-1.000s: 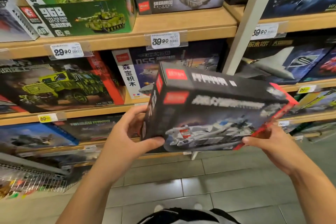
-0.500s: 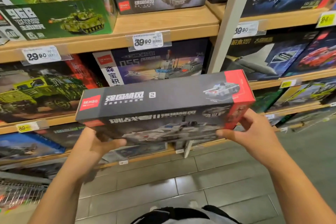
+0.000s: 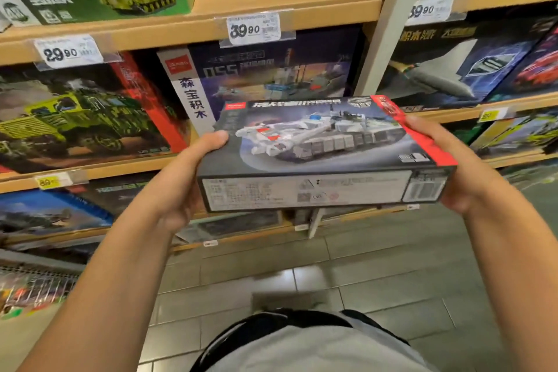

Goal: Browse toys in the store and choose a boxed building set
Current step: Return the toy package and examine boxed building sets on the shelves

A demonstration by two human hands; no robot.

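Both hands are gripping the box (image 3: 324,142) by its ends, left hand (image 3: 181,187) thumb curling over the left edge, right hand (image 3: 462,172) clasping the right end.

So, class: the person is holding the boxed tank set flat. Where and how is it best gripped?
Grip the tank box by its two short ends, from either side, as the left hand and right hand do. It is long, flat and thin, so end grips keep it level.

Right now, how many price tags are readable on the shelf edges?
3: 29.90 tag upper left, 39.90 tag above the held box, another 39.90 tag right. Lower yellow tags are blurred.
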